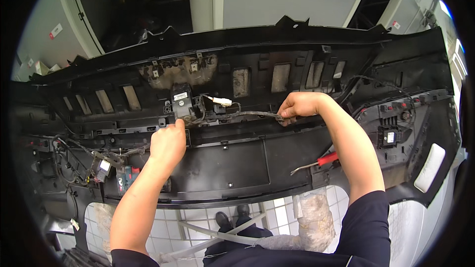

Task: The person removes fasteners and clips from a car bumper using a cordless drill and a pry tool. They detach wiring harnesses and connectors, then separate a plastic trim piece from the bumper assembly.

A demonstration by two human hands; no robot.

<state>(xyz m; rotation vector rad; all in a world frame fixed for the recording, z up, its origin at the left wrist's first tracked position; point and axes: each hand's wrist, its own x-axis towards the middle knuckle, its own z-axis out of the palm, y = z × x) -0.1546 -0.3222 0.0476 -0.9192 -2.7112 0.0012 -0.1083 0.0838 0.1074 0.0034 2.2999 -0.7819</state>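
A large black plastic bumper cover [232, 163] spans the frame from left to right, its inner side facing up, ribbed and dusty, with a row of rectangular openings along the upper part. A thin dark wiring harness [247, 114] runs across its middle, just above centre of the frame, ending in a white connector [222, 101] beside a black boxy module [181, 100]. The right hand [298, 106] is closed around the harness right of centre. The left hand [168, 143] is curled into a loose fist left of centre, its thumb pressed against the bumper just below the module; whether it grips anything cannot be told. A red-handled tool [319, 161] lies on the bumper at the lower right, and a small blue and red device [126, 176] at the lower left. Below, a white tiled floor [198, 222] shows with the person's black shoes [231, 219]. Pale walls and dark doorways fill the upper frame.
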